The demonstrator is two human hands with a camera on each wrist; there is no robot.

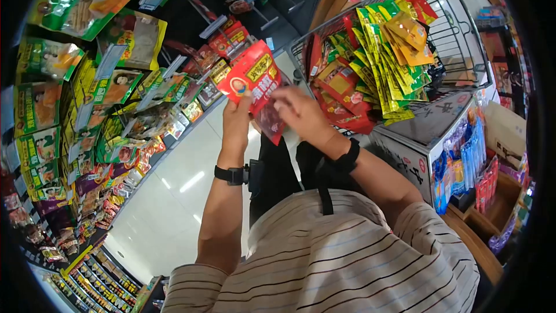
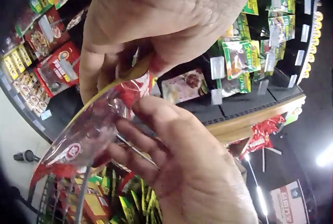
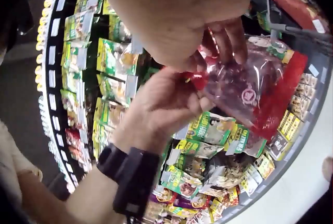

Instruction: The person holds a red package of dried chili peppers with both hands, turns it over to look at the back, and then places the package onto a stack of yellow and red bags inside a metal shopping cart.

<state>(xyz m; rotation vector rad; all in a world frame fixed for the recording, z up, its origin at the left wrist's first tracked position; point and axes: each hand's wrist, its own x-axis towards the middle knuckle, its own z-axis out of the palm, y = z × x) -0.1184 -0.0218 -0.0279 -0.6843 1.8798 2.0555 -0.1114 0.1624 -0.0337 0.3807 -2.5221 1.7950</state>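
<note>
My left hand [image 1: 236,124] holds a red snack packet [image 1: 250,75] by its lower left edge, thumb on the printed front. Dark reddish pieces show through the packet's clear window [image 3: 255,86]. My right hand [image 1: 307,117] is at the packet's right side, its fingers [image 3: 225,47] touching the clear window. In the left wrist view the right thumb and fingers lie loosely against that same window, near the packet's edge. A band sits on each wrist.
To the left, a shelf rack holds many hanging green and yellow snack packets [image 1: 43,104]. A wire shopping cart [image 1: 457,20] with green, yellow and red packets stands at the right. Beside it is a white box stand [image 1: 399,145]. Shiny pale floor [image 1: 168,197] lies below.
</note>
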